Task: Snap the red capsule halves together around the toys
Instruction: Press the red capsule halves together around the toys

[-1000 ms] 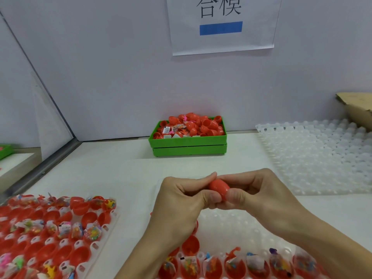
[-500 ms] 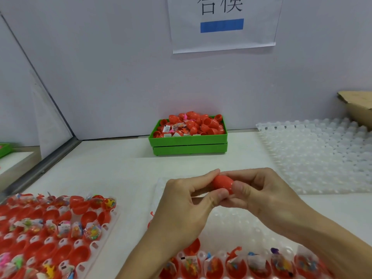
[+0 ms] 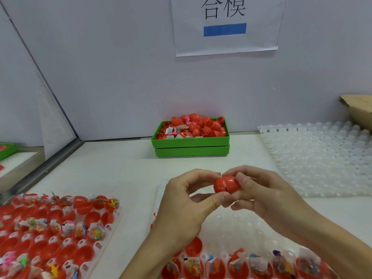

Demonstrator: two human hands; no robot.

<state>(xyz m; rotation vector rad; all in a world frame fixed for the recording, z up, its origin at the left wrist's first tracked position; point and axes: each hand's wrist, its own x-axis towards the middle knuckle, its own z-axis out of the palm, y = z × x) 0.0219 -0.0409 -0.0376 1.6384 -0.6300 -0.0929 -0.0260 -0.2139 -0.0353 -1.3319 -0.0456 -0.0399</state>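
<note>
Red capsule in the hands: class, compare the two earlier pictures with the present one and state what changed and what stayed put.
The red capsule was mostly hidden between the fingertips; now more of it shows, with a seam between its halves. Both hands have risen slightly above the clear tray. The left hand and right hand hold it as before. The green bin and the filled tray on the left stayed in place.

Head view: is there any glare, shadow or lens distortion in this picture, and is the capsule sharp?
Head view: light is soft and even; the green box throws only a faint shadow on the table; a small white glare streak sits on the capsule, which is fairly sharp between the left hand and right hand; wide-angle distortion leans the wall edge at left; the clear tray looks soft and hazy.
</note>
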